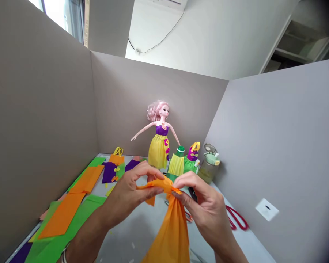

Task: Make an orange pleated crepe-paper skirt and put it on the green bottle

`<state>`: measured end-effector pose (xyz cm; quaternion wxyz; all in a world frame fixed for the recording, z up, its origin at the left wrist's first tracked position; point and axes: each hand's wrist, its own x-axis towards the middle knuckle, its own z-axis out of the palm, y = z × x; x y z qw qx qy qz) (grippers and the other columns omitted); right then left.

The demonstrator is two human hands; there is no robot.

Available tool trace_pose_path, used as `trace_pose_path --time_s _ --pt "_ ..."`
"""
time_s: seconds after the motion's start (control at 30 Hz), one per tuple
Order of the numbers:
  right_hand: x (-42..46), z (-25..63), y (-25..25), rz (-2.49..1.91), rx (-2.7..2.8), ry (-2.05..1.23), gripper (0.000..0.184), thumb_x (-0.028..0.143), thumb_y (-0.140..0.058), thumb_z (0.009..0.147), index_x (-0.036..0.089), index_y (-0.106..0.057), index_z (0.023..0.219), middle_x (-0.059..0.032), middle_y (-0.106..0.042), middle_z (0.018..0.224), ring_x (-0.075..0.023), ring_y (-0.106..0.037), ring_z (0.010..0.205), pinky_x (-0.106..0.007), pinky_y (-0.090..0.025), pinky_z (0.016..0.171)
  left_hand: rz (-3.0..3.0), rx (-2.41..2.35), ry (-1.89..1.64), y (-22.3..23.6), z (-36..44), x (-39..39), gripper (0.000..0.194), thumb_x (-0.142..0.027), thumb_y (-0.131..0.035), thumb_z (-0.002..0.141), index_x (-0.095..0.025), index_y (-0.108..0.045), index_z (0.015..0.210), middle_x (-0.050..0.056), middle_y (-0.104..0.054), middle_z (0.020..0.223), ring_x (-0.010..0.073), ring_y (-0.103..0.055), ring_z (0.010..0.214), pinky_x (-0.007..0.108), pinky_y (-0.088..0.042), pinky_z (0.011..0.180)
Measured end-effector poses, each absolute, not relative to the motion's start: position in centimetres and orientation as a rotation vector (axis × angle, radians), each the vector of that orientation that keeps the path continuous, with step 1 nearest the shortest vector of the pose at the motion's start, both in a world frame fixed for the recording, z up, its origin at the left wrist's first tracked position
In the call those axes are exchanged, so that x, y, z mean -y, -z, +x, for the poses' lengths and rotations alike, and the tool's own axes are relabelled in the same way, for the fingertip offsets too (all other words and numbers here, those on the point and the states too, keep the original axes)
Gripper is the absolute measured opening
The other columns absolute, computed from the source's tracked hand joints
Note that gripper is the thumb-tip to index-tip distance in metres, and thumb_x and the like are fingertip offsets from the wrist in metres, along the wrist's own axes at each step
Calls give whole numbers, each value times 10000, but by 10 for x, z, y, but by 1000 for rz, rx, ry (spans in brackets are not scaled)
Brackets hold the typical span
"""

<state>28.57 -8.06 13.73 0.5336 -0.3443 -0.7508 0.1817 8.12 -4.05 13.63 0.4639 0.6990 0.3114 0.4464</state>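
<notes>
My left hand [131,190] and my right hand [205,204] both pinch the gathered top of an orange crepe paper piece [172,226] in front of me. The paper is bunched between my fingertips and hangs down in a fan toward the bottom edge. Behind my hands a pink-haired doll [159,135] stands against the back wall in a purple and yellow paper dress.
Orange, green and purple paper sheets [71,204] lie along the left of the grey table [142,226]. Small paper dresses [185,160] and a paper bag [117,157] stand near the doll. A lidded jar [210,164] and red-handled scissors [237,217] are at right. Grey partition walls [276,153] enclose the table.
</notes>
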Motion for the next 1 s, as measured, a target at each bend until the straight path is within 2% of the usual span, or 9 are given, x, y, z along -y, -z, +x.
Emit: trace_pose_path --time_s 0.1,0.17,0.3,0.4,0.53,0.77,0.93,1.0 --pt "79 287 -136 -858 1751 -512 40 229 -650 941 242 -662 906 -1 -642 869 -141 -606 808 -242 -469 726 1777 -722 -1138 -137 89 40 140 -352 -672 880 -219 -681 838 16 -544 910 165 -591 839 188 -522 559" --pt "77 289 -136 -864 1740 -557 58 257 -663 934 231 -669 883 -9 -641 860 -151 -606 807 -254 -467 729 1791 -729 -1187 -136 94 41 135 -322 -618 908 -211 -649 837 26 -567 934 179 -594 890 181 -514 556" --pt "76 292 -138 -866 1739 -643 90 287 -687 918 222 -685 857 -27 -644 870 -173 -605 828 -281 -470 759 1743 -758 -1190 -132 100 43 108 -316 -623 906 -221 -641 955 34 -616 1006 186 -597 919 235 -544 681" --pt "76 293 -139 -856 1753 -689 88 291 -703 908 225 -699 849 -26 -643 859 -174 -599 816 -290 -468 765 1793 -735 -1229 -128 103 44 142 -350 -653 906 -211 -679 893 45 -640 938 213 -578 961 301 -524 819" --pt "77 294 -138 -837 1755 -738 72 277 -717 899 229 -714 846 -15 -643 836 -164 -597 806 -284 -464 765 1801 -727 -1235 -125 105 43 191 -384 -674 903 -205 -715 851 64 -652 952 220 -573 930 318 -506 818" --pt "75 295 -136 -815 1682 -781 74 271 -736 882 225 -698 837 -12 -634 843 -162 -595 815 -281 -465 760 1706 -675 -1198 -123 106 41 181 -406 -679 903 -230 -722 891 49 -637 1054 226 -585 1027 282 -493 784" --pt "74 294 -136 -794 1674 -787 74 266 -746 871 218 -706 832 -21 -631 837 -172 -601 822 -294 -474 767 1730 -587 -1203 -122 106 39 186 -378 -669 918 -215 -715 840 39 -654 962 220 -579 1039 333 -446 962" --pt "74 294 -137 -783 1674 -798 74 267 -750 867 219 -711 826 -20 -639 830 -173 -604 816 -299 -476 768 1726 -590 -1185 -122 106 39 196 -387 -651 928 -221 -719 847 38 -664 947 228 -575 1061 340 -442 969"
